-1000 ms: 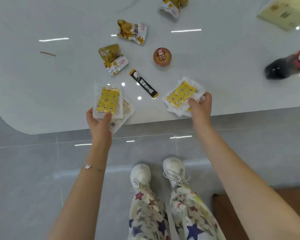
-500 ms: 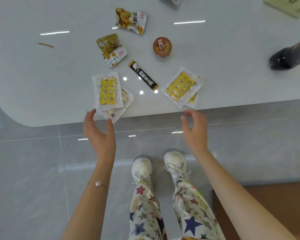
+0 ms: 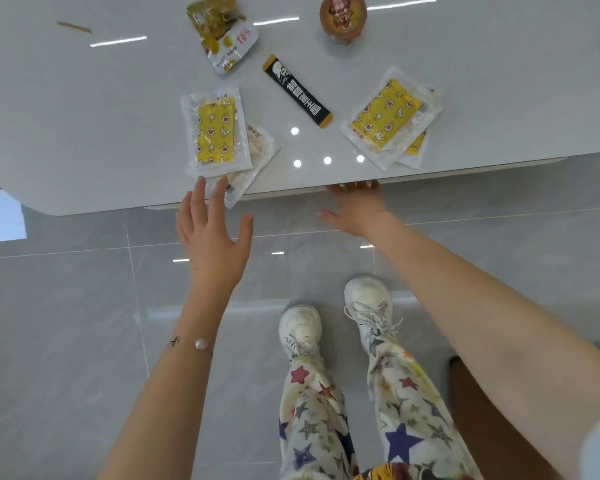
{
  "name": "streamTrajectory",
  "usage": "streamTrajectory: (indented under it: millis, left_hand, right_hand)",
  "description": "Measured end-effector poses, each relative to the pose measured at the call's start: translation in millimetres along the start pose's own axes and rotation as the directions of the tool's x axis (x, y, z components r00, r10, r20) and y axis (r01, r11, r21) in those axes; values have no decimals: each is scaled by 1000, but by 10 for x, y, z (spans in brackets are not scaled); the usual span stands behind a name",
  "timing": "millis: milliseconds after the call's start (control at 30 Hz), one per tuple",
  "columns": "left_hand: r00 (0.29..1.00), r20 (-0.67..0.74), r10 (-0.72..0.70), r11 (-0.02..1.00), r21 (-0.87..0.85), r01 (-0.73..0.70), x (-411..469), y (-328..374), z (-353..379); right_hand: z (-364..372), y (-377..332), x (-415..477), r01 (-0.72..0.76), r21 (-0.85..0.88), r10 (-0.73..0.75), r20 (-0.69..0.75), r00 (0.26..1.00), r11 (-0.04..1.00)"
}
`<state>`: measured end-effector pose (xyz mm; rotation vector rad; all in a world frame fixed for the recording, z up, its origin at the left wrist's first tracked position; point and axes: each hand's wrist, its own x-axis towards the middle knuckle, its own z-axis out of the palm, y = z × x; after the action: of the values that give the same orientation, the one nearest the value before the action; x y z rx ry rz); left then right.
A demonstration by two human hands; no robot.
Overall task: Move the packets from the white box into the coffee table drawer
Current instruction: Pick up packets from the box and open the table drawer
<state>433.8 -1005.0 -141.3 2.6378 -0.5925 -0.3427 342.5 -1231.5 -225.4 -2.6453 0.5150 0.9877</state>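
Note:
Two small stacks of clear packets with yellow patterned inserts lie near the front edge of the white coffee table [image 3: 84, 133]: a left stack [image 3: 217, 133] and a right stack [image 3: 388, 116]. My left hand [image 3: 212, 230] hovers spread and empty just before the left stack, fingertips at the table edge. My right hand [image 3: 355, 207] reaches under the table's front edge below the right stack; its fingertips are hidden beneath the tabletop. The drawer front is not clearly visible. The white box is out of view.
A black stick sachet [image 3: 297, 91], a green-yellow snack pouch [image 3: 222, 32] and a round brown snack cup [image 3: 343, 13] lie farther back on the table. A thin brown stick [image 3: 73, 27] lies at the far left. My feet in white sneakers [image 3: 336, 320] stand on grey floor tiles.
Both hands let go of the yellow packet stacks and drew back. The right hand has now gone under the table edge. The view has moved closer and lower.

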Motion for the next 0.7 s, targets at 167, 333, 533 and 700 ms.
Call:
streamTrajectory:
  millis: [167, 333, 533, 700]
  left_hand:
    - [999, 33, 23, 999, 31, -24, -31, -18, 105]
    - [993, 79, 82, 990, 106, -91, -69, -89, 115]
    - [992, 115, 58, 991, 112, -71, -136, -128, -37]
    - [988, 157, 4, 992, 123, -23, -203, -225, -74]
  right_hand:
    - [55, 11, 11, -44, 16, 44, 10, 999, 999]
    - [221, -125, -189, -102, 152, 113, -62, 992, 983]
    - [675, -316, -777, -147, 156, 149, -5, 989, 977]
    - [942, -441, -1128, -190, 152, 176, 100, 979, 970]
